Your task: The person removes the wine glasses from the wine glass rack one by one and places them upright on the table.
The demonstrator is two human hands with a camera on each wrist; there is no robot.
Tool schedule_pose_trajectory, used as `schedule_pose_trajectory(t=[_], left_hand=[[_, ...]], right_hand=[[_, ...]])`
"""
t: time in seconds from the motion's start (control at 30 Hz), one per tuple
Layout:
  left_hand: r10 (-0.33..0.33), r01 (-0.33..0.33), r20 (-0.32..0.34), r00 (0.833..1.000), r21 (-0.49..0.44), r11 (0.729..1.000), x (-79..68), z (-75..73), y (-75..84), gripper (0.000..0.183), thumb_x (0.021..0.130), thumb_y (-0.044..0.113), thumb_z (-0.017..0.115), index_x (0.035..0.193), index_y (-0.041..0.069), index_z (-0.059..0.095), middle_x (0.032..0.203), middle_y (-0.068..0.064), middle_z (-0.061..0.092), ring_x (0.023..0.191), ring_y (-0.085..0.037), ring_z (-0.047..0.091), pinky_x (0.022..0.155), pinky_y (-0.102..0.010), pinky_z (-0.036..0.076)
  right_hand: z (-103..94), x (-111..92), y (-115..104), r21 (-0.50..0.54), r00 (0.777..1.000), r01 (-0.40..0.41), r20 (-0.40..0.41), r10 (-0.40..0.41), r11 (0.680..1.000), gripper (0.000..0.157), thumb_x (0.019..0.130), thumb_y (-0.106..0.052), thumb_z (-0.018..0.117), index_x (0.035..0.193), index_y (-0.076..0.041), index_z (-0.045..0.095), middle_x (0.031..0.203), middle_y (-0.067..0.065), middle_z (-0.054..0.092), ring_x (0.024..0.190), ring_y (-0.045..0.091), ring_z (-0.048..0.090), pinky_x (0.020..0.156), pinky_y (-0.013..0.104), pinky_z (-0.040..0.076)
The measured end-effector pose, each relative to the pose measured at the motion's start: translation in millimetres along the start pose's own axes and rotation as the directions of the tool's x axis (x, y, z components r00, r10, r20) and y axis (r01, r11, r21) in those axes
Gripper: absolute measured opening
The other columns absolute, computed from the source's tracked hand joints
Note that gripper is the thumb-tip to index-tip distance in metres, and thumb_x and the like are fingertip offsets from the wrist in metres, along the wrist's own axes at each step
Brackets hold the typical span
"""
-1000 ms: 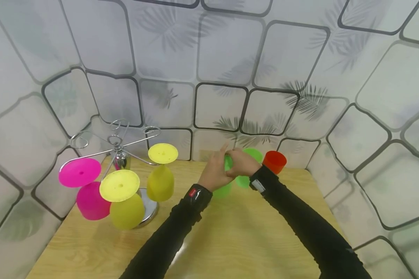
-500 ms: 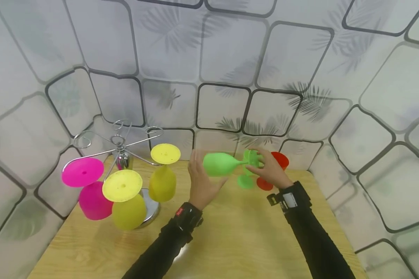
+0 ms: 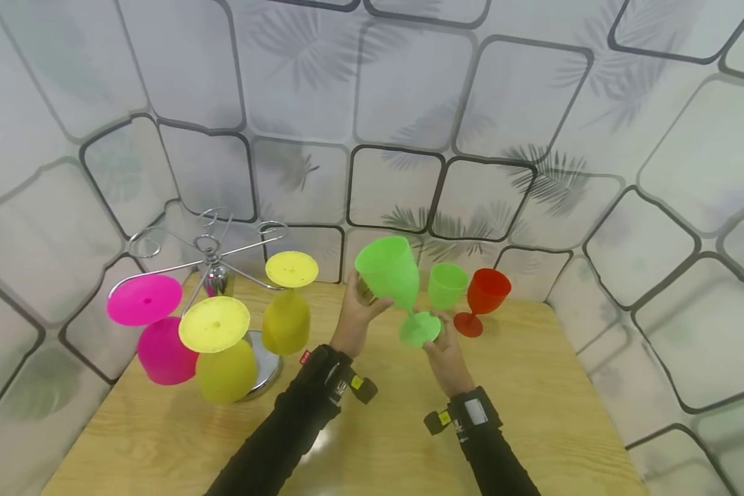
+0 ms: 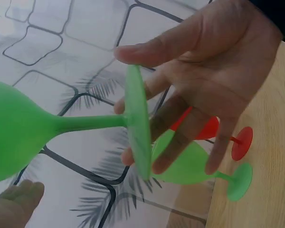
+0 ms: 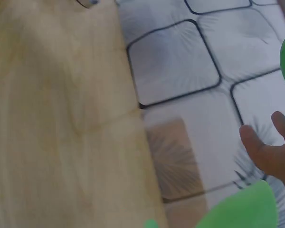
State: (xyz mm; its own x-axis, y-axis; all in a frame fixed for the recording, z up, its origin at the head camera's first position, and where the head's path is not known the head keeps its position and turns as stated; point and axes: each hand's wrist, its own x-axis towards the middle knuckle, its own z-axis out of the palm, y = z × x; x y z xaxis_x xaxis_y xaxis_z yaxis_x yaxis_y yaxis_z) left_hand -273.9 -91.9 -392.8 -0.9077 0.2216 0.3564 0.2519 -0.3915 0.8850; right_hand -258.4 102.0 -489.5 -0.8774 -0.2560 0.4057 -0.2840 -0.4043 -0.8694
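A tilted green goblet (image 3: 387, 272) is held above the table (image 3: 397, 441), just right of centre in the head view, its bowl leaning toward the upper left and its foot toward the lower right. The right hand (image 3: 449, 358) grips only the foot: the thumb lies at its rim and the fingers reach behind the disc, as the left wrist view shows. The left hand (image 3: 352, 320) is spread beside the bowl, thumb apart from the fingers; whether it touches the bowl cannot be told.

Behind and to the right stand an upright green goblet (image 3: 448, 286) and a red goblet (image 3: 488, 293) close together. At the left of the frame, a metal rack (image 3: 217, 281) carries a magenta goblet (image 3: 167, 353) and two yellow goblets (image 3: 226, 372), all upside down.

The likeliest trouble is a slip or twist: with the grip at one end, the weight of the bowl could lever the foot out of the right hand. If the left hand gives no support, the bowl could swing down to the table. A careless sweep to the right might knock over the standing pair, and one far to the left might jolt the rack.
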Motion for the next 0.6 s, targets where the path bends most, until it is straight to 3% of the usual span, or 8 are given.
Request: schedule_pose_trajectory(t=[0.07,0.17,0.27,0.33,0.4,0.5,0.6], left_hand=[[0.015,-0.016,0.016,1.0,0.037,0.999,-1.2,0.0,1.8,0.108,0.063,0.052,0.078,0.145,0.012,0.021,0.143,-0.019,0.037,0.129,-0.03,0.043,0.109,-0.046,0.037],[0.022,-0.026,0.043,0.999,0.105,0.994,-4.0,-1.4,2.5,0.1,0.065,0.048,0.08,0.142,0.011,0.027,0.137,-0.018,0.043,0.121,-0.024,0.049,0.104,-0.042,0.043],[0.033,-0.05,0.086,0.996,0.195,0.979,-6.2,-3.5,1.7,0.099,0.066,0.045,0.08,0.142,0.011,0.027,0.137,-0.018,0.044,0.123,-0.028,0.049,0.104,-0.044,0.042],[0.04,-0.071,0.118,0.992,0.273,0.959,-8.0,-4.5,0.1,0.098,0.068,0.039,0.081,0.144,0.011,0.026,0.137,-0.018,0.044,0.124,-0.032,0.048,0.104,-0.046,0.042],[0.038,-0.086,0.145,0.989,0.346,0.934,-10.4,-4.6,-2.5,0.096,0.071,0.03,0.081,0.145,0.011,0.023,0.137,-0.018,0.044,0.125,-0.034,0.046,0.104,-0.048,0.041],[0.032,-0.094,0.151,0.988,0.426,0.9,-14.6,-3.3,-7.9,0.094,0.072,0.012,0.08,0.146,0.01,0.023,0.137,-0.018,0.044,0.125,-0.035,0.047,0.103,-0.049,0.042],[0.024,-0.088,0.144,0.989,0.454,0.887,-18.5,-0.4,-7.5,0.093,0.069,0.0,0.078,0.145,0.008,0.025,0.137,-0.019,0.045,0.124,-0.035,0.048,0.103,-0.049,0.042]], right_hand=[[3.0,-4.3,7.4,-0.029,0.999,-0.052,0.009,0.053,0.998,0.057,0.088,0.012,0.04,0.133,-0.015,0.019,0.141,-0.008,0.044,0.126,0.004,0.047,0.104,0.019,0.039],[5.2,-6.2,8.6,-0.1,0.991,-0.124,0.031,0.128,0.987,0.07,0.086,0.004,0.051,0.141,-0.016,0.012,0.146,-0.001,0.036,0.128,0.007,0.046,0.105,0.026,0.04],[6.8,0.4,-2.3,-0.172,0.993,-0.091,0.062,0.104,0.981,0.091,0.084,-0.005,0.063,0.148,-0.014,-0.002,0.154,0.016,0.018,0.14,0.026,0.031,0.113,0.047,0.029],[11.4,7.9,-15.6,-0.216,0.997,-0.019,0.071,0.035,0.976,0.103,0.081,-0.013,0.07,0.149,-0.013,-0.008,0.155,0.024,0.005,0.142,0.039,0.017,0.113,0.058,0.018],[19.6,15.0,-30.5,-0.255,0.998,0.048,0.057,-0.034,0.966,0.109,0.078,-0.018,0.075,0.149,-0.014,-0.008,0.155,0.027,0.0,0.142,0.045,0.007,0.116,0.055,0.016],[35.3,22.8,-48.9,-0.342,0.994,0.105,0.032,-0.101,0.934,0.11,0.075,-0.014,0.078,0.15,-0.013,-0.002,0.155,0.024,0.01,0.144,0.028,0.021,0.116,0.038,0.026],[47.2,27.2,-56.5,-0.411,0.99,0.141,0.032,-0.14,0.901,0.107,0.072,-0.004,0.078,0.15,-0.013,0.006,0.153,0.019,0.021,0.138,0.015,0.032,0.112,0.026,0.033]])
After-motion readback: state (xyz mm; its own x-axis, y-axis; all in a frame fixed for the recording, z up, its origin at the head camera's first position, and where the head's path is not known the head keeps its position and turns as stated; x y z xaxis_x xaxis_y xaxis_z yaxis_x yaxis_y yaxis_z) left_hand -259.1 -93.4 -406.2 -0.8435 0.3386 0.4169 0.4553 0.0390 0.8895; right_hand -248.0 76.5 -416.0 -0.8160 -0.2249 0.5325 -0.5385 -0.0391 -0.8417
